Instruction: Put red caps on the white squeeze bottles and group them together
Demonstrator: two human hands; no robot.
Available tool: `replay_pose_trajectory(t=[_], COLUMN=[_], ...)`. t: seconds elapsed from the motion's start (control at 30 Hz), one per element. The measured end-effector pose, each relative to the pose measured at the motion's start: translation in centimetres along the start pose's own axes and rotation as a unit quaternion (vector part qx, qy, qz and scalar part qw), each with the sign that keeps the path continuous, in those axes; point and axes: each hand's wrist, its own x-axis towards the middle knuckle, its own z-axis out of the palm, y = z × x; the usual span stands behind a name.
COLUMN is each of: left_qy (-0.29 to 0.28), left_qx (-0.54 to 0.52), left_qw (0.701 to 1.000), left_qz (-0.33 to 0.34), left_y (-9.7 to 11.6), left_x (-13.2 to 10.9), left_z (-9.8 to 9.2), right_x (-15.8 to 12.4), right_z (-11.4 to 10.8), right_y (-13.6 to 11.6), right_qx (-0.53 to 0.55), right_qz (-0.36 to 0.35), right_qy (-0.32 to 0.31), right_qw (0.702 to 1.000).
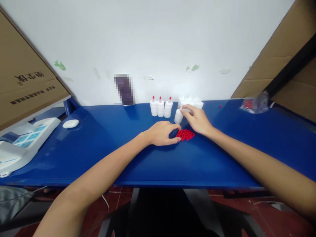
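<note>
A small heap of red caps (185,134) lies in the middle of the blue table (148,158). My left hand (161,132) rests beside the heap with its fingertips pinched at the left edge of the caps. My right hand (197,119) is wrapped round a small white bottle (178,116) without a cap, tilted just behind the heap. Three white bottles with red caps (160,107) stand in a row behind my left hand. A cluster of uncapped white bottles (191,102) stands behind my right hand.
A white machine with blue buttons (22,144) and a white oval object (70,123) sit at the left. A clear bag with red pieces (254,104) lies at the far right. One stray red cap (219,106) lies nearby. Cardboard boxes (24,82) flank both sides.
</note>
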Motion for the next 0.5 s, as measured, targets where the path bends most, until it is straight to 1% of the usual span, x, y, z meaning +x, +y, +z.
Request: replay_pose_trajectory(t=[0.1,0.2,0.27,0.43,0.5], left_qy=[-0.004,-0.002,0.0,0.003,0.002], left_qx=[0.007,0.012,0.013,0.015,0.014], left_qw=[1.0,1.0,1.0,1.0,1.0], left_qz=[0.002,0.002,0.002,0.001,0.001], left_y=[0.1,0.11,0.09,0.09,0.13], left_x=[-0.07,-0.16,-0.19,-0.15,-0.12], left_z=[-0.08,-0.06,0.0,0.1,0.08], right_x=[-0.04,0.06,0.1,-0.14,-0.25], right_z=[-0.08,-0.02,0.05,0.11,0.07], right_y=[-0.23,-0.2,-0.08,0.23,0.27], right_qx=[-0.022,-0.029,-0.025,0.022,0.043], right_qz=[-0.029,-0.059,-0.066,-0.045,-0.052], right_qy=[0.018,0.053,0.059,0.02,-0.001], right_qw=[0.999,0.996,0.996,0.999,0.998])
